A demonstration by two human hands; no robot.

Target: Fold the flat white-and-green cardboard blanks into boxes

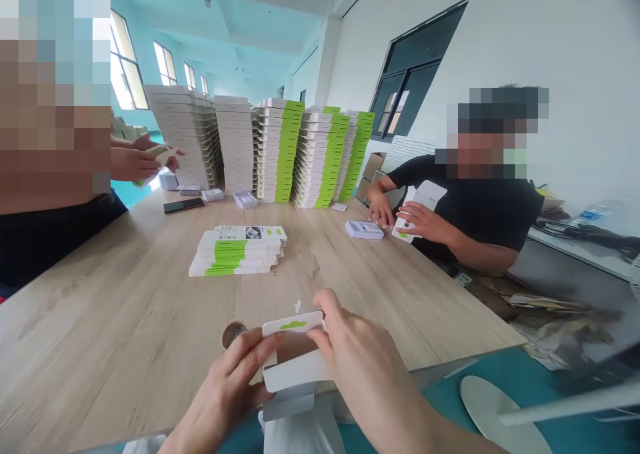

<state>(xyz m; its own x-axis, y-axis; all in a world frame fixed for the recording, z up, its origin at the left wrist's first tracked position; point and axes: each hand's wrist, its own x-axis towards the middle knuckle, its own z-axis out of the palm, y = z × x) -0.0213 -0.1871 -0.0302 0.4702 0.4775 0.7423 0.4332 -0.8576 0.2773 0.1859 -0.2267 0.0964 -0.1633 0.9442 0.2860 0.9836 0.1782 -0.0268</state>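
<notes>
Both my hands grip a small white carton (295, 357) with a green mark on its flap, at the near edge of the wooden table (125, 321). My left hand (230, 387) pinches its left side. My right hand (357, 357) curls over its right side and top flap. The carton's end is open toward me. A small round brown object (234, 333) lies on the table just beyond my left fingers. A low pile of flat white-and-green cartons (237, 251) sits further out in the middle.
Tall stacks of white and green boxes (280, 151) line the far end. A person in black at the right holds a white carton (420, 207), a tray (364, 230) beside their hands. Another person at the left handles a carton. A dark phone (183, 205) lies nearby.
</notes>
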